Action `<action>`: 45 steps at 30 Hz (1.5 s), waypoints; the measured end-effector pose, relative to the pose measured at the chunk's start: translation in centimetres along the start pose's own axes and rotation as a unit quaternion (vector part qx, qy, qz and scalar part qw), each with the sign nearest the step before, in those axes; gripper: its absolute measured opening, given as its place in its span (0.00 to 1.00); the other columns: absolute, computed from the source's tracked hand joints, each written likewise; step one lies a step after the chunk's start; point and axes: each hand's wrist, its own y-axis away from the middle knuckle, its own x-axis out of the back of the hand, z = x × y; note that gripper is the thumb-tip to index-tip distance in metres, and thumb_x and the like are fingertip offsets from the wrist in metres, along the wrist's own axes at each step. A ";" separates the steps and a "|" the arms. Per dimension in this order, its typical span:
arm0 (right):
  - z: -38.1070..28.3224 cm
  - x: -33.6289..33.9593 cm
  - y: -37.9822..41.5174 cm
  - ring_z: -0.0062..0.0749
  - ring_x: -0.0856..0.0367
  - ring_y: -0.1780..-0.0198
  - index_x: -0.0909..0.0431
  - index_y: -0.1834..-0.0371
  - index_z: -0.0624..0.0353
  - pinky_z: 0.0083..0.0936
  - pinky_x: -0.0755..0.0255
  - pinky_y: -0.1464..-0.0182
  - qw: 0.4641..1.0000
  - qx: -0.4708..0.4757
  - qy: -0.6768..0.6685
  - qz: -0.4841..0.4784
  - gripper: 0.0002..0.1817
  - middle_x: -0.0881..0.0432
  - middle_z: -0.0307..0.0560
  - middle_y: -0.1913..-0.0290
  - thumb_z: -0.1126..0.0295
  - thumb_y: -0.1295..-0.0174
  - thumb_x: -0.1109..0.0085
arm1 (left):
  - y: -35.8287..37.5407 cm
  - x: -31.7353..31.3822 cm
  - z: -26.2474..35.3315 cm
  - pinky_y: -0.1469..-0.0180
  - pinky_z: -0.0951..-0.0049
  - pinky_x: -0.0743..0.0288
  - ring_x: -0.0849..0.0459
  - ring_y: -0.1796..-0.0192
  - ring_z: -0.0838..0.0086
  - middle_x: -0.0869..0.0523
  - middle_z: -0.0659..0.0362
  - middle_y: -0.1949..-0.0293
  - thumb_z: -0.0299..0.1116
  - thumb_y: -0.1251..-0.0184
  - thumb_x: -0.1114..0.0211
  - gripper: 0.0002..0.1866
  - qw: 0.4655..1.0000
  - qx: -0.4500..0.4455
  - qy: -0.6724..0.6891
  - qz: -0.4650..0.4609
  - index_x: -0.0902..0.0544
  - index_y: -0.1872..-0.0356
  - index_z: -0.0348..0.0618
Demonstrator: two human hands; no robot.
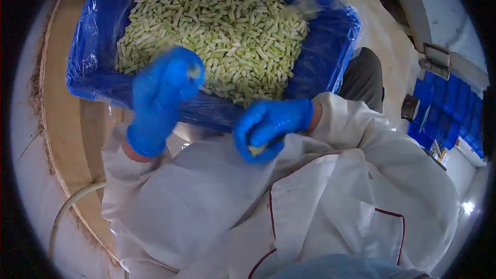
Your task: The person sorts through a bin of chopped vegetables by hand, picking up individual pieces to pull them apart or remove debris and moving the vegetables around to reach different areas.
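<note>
My left hand [166, 90], in a blue glove and smeared by motion, is closed above the near left edge of a blue crate [85, 54]. A small pale green piece [194, 72] shows at its fingertips. Just outside the crate's near edge, in front of my apron, my right hand [271, 128] has its gloved fingers curled round another pale green vegetable piece [257, 150]. Clear plastic film lines the crate, which holds a wide heap of short, pale green cut vegetable sticks [217, 31].
Pale blurred shapes [305, 5] hang over the crate's far right corner. A dark-trousered knee [364, 77] is beside its right wall. Stacked blue crates [449, 108] stand farther right. A pale hose [70, 204] curves along the left, near a tan floor strip [64, 139].
</note>
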 end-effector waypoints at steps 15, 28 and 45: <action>2.3 21.9 4.4 0.50 0.24 0.56 0.23 0.55 0.59 0.42 0.30 0.55 0.434 0.055 0.726 0.531 0.16 0.23 0.59 0.56 0.64 0.45 0.46 | 0.3 8.5 -5.8 0.57 0.62 0.29 0.21 0.60 0.56 0.18 0.50 0.63 0.33 0.42 0.36 0.10 0.824 -0.062 -0.527 0.198 0.19 0.60 0.43; 2.9 22.5 0.9 0.50 0.22 0.58 0.22 0.57 0.57 0.42 0.30 0.53 0.486 0.184 0.612 0.596 0.16 0.21 0.57 0.58 0.61 0.45 0.45 | 0.7 8.3 -5.8 0.59 0.64 0.27 0.20 0.62 0.60 0.18 0.54 0.67 0.33 0.43 0.37 0.06 0.823 -0.032 -0.516 0.235 0.17 0.66 0.46; 1.5 11.6 -1.8 0.16 0.29 0.70 0.19 0.68 0.60 0.19 0.31 0.63 0.834 0.125 0.297 0.447 0.14 0.22 0.37 0.74 0.59 0.47 0.34 | -2.0 -0.2 -2.7 0.52 0.58 0.30 0.24 0.53 0.57 0.22 0.53 0.59 0.31 0.45 0.39 0.11 0.835 -0.289 -0.468 0.023 0.22 0.59 0.45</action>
